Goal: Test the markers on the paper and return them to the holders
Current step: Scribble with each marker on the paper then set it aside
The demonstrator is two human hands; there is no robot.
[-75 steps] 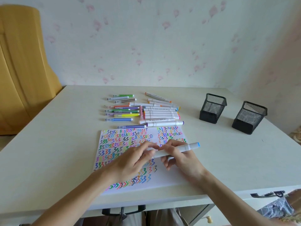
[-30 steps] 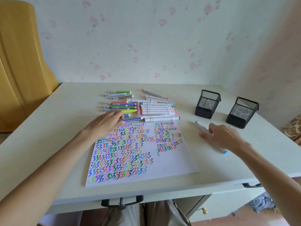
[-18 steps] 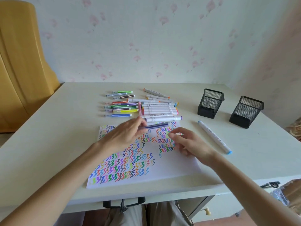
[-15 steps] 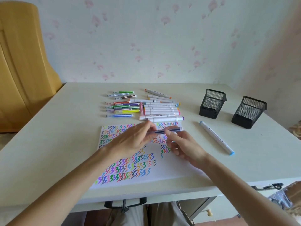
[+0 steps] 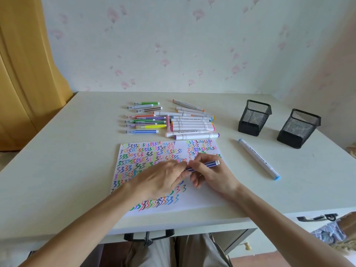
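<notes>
A thin dark-blue marker (image 5: 207, 164) is held level over the paper (image 5: 204, 199), which is covered in coloured zigzags. My right hand (image 5: 212, 176) grips its barrel, and my left hand (image 5: 161, 180) pinches its near end, where the cap is hidden by fingers. A thick white marker with light-blue caps (image 5: 259, 159) lies on the table right of the paper. Several thin coloured markers (image 5: 146, 120) and thick white markers (image 5: 192, 124) lie in rows behind the paper. Two black mesh holders (image 5: 254, 117) (image 5: 298, 128) stand at the right.
The white table's front edge (image 5: 173, 226) runs just below the paper. A yellow wooden panel (image 5: 25, 74) stands at the left. A wall with pink flowers closes the back and right sides.
My right hand laid the light-blue marker on the table. My left hand picked a dark-blue thin marker from the rows and brought it over the paper, where both hands now hold it.
</notes>
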